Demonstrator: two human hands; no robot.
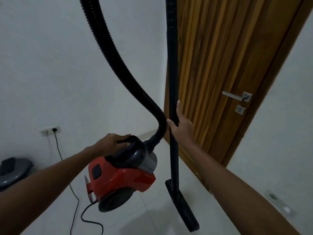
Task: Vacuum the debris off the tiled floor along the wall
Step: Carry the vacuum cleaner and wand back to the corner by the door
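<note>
While the left hand (113, 141) grips the red vacuum cleaner's (122, 173) handle at frame centre, the right hand (182, 123) wraps its fingers round the black tube (173, 68); no lettering is legible.
</note>
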